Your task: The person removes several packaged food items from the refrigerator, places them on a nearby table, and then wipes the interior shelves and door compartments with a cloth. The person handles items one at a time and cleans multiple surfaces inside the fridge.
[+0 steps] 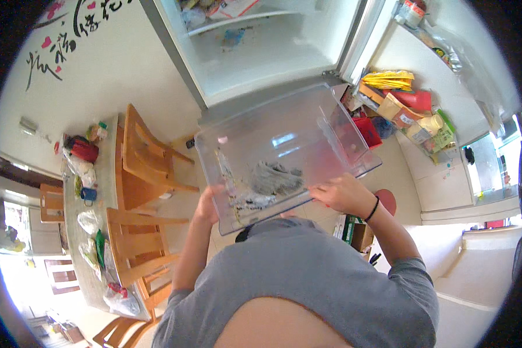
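Observation:
A clear plastic refrigerator drawer [261, 126] is held tilted in front of my body. My left hand [209, 204] grips its left side, with the fingers partly seen through the plastic. On the front rim, toward the right, my right hand [340, 193] is closed, a dark band around its wrist. A crumpled grey cloth [275, 178] lies at the drawer's near end. Dark and whitish residue [248, 202] runs along the left and near edges of its bottom. Just beyond stands an open refrigerator compartment [261, 61] with a stained back wall.
Wooden chairs [145, 161] and a long table [108, 243] with bags and a blue mug [88, 194] stand left. The open refrigerator door [435, 78] holds packets and jars at right. Below it is a red container [365, 132]. A cardboard box [356, 235] sits on the floor.

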A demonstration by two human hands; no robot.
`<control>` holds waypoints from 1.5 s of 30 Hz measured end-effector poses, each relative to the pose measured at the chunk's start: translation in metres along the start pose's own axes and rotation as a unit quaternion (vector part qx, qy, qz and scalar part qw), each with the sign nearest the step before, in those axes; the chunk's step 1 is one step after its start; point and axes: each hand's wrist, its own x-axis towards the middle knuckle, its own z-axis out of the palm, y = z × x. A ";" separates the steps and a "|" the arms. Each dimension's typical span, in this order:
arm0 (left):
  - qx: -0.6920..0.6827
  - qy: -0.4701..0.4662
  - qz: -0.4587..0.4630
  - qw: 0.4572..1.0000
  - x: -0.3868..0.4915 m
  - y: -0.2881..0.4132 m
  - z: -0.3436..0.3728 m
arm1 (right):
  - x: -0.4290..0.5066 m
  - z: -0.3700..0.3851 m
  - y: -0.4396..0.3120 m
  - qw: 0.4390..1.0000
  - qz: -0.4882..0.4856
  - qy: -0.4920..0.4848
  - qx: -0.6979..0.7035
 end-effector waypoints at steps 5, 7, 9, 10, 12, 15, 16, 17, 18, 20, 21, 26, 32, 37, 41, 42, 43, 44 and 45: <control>-0.019 0.042 0.044 0.998 0.009 -0.004 0.025 | 0.003 0.008 0.010 0.996 0.004 -0.088 -0.024; 0.008 0.077 0.036 0.996 0.012 -0.005 0.024 | 0.002 0.010 0.017 0.997 -0.021 -0.075 0.008; 0.062 0.126 0.021 0.990 0.017 -0.007 0.021 | 0.002 0.010 0.022 0.997 -0.036 -0.071 0.025; 0.054 0.111 0.022 0.992 0.019 -0.006 0.021 | 0.003 0.010 0.025 0.996 -0.039 -0.073 0.028; 0.040 0.079 0.025 0.996 0.021 0.000 0.024 | 0.005 0.010 0.031 0.996 -0.051 -0.071 0.034; 0.050 0.096 0.036 0.994 0.027 0.013 0.049 | 0.012 0.009 0.044 0.994 -0.067 -0.076 0.037; 0.046 0.105 0.022 0.993 0.030 0.013 0.043 | 0.016 0.005 0.049 0.992 -0.072 -0.092 0.037; 0.042 0.113 0.008 0.993 0.033 0.011 0.032 | 0.020 0.003 0.052 0.990 -0.077 -0.109 0.037; 0.037 0.119 -0.009 0.992 0.036 0.011 0.030 | 0.022 0.001 0.053 0.990 -0.082 -0.105 0.046; 0.044 0.124 -0.001 0.991 0.038 0.008 0.029 | 0.026 0.001 0.055 0.989 -0.091 -0.098 0.063; 0.045 0.127 0.001 0.991 0.036 0.005 0.029 | 0.026 0.003 0.057 0.987 -0.098 -0.108 0.061; 0.039 0.096 0.024 0.994 0.035 0.003 0.034 | 0.031 0.003 0.064 0.980 -0.101 -0.140 0.101; 0.068 0.114 0.013 0.991 0.029 0.007 0.051 | 0.053 -0.023 0.077 0.950 -0.123 -0.133 0.255; 0.067 0.116 0.024 0.991 0.031 0.009 0.057 | 0.104 -0.030 0.082 0.881 0.004 -0.209 0.423; 0.064 0.154 0.000 0.986 0.030 0.011 0.065 | 0.156 0.003 0.062 0.947 -0.013 -0.173 0.269; 0.067 0.168 -0.003 0.984 0.029 0.011 0.066 | 0.164 0.011 0.060 0.954 -0.012 -0.180 0.240; 0.063 0.165 0.002 0.984 0.029 0.011 0.066 | 0.160 0.026 0.060 0.970 -0.016 -0.165 0.176; 0.060 0.161 0.005 0.985 0.030 0.011 0.066 | 0.151 0.049 0.060 0.982 -0.018 -0.149 0.111; 0.055 0.159 0.011 0.986 0.032 0.010 0.064 | 0.149 0.065 0.062 0.986 -0.012 -0.147 0.083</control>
